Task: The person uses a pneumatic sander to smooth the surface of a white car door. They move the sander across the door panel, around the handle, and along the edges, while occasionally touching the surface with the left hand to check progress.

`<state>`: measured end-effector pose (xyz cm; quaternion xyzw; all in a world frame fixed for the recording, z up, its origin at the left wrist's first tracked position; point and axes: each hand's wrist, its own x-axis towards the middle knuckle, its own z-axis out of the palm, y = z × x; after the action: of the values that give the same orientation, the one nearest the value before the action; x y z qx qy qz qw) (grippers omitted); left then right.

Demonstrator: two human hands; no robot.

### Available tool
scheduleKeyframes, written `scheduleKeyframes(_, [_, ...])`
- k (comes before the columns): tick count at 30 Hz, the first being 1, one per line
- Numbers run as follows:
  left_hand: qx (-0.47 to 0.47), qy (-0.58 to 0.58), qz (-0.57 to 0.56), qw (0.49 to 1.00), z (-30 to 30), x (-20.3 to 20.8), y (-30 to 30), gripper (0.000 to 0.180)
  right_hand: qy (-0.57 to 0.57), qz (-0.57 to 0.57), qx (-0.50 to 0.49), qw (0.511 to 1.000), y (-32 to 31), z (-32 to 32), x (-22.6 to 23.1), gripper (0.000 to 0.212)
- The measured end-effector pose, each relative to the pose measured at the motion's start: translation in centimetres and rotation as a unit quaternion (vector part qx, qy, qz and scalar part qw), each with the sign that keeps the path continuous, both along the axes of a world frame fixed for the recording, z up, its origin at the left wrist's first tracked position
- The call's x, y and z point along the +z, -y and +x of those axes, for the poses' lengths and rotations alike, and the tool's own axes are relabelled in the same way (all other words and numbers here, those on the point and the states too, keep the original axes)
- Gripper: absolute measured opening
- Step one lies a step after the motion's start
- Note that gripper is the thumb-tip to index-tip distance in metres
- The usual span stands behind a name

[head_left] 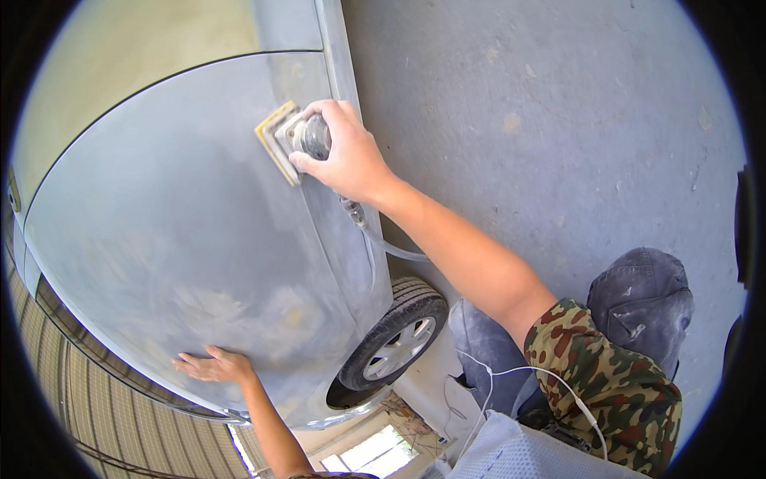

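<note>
My right hand (349, 156) is wrapped round the round grey body of an air sander (281, 142). The sander's square, yellow-edged pad lies against the car body panel (152, 191), near its lower edge. From the sander's tail, a hose fitting (351, 210) leads into a clear hose (392, 250). Lower down in the picture, my left hand (217, 366) rests on the same panel with its fingers stretched out, holding nothing. The panel is dull grey, with paler, cloudy patches close to my left hand.
A car wheel (399, 345) sits at the panel's lower right end. Grey concrete floor (542, 104) fills the right side. My bent legs (642, 307) in dusty trousers are at the lower right. A thin white cable (550, 370) hangs across my sleeve. A ribbed wall (104, 383) shows at lower left.
</note>
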<state>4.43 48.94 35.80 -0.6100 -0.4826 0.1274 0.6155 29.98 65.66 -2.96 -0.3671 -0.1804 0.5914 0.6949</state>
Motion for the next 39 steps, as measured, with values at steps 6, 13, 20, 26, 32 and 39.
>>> scheduleKeyframes(6, [0.023,0.016,0.009,1.000,-1.3,0.7,1.0,0.078,0.005,-0.005,0.015,1.000,0.3,-0.4,0.2,0.055])
scheduleKeyframes(13, [0.015,0.011,0.010,1.000,-1.5,0.8,1.0,0.076,-0.059,0.050,0.048,0.996,-0.5,-0.5,-0.6,0.060])
scheduleKeyframes(20, [0.007,-0.001,0.005,1.000,-1.6,0.5,0.8,0.074,-0.116,0.043,0.157,0.980,0.2,0.5,-1.0,0.062])
scheduleKeyframes(26, [0.019,-0.007,0.002,1.000,-1.8,1.1,1.0,0.074,-0.034,0.048,0.021,0.998,-3.2,1.8,-0.7,0.063])
scheduleKeyframes(32, [0.019,-0.006,0.005,1.000,-2.2,1.2,1.0,0.075,-0.003,0.034,0.088,0.996,-3.9,2.1,-0.4,0.069])
scheduleKeyframes(39, [0.035,0.008,0.014,0.999,-2.3,1.1,1.2,0.074,-0.035,0.048,-0.017,0.998,-4.1,2.3,-0.5,0.067])
